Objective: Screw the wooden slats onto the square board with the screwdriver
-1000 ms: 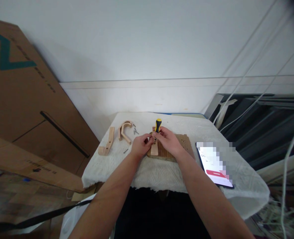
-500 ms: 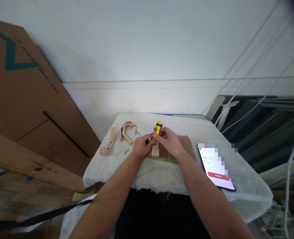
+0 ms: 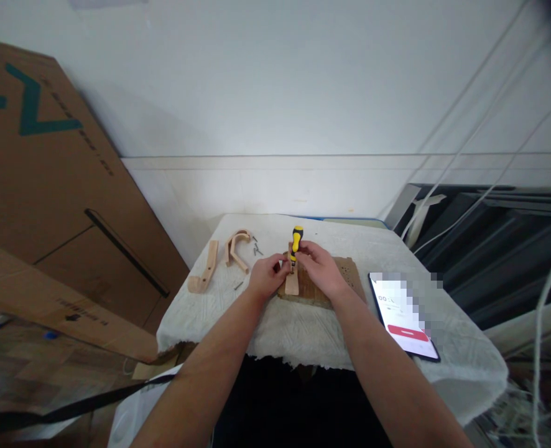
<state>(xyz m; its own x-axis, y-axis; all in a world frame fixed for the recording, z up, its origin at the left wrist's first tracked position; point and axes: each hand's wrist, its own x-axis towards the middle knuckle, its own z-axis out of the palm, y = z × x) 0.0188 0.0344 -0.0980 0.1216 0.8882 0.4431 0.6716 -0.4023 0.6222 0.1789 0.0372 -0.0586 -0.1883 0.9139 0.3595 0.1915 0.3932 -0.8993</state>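
Note:
My right hand (image 3: 319,269) is closed round a small screwdriver with a yellow and black handle (image 3: 296,239), held upright with its tip down on a light wooden piece (image 3: 292,283). That piece lies on a brown board (image 3: 336,283) on the white-covered table (image 3: 303,323). My left hand (image 3: 267,275) pinches at the screwdriver's tip, beside the wooden piece; what is between its fingers is too small to make out.
Two curved wooden hooks (image 3: 204,267) (image 3: 236,246) and several loose screws (image 3: 257,249) lie at the table's left. A phone (image 3: 403,314) with a lit screen rests at the right. A big cardboard box (image 3: 37,186) leans at left; cords hang at right.
The hands and screwdriver stay in place on the wooden piece; the screwdriver handle shows slightly more above my right hand. The view has drifted slightly.

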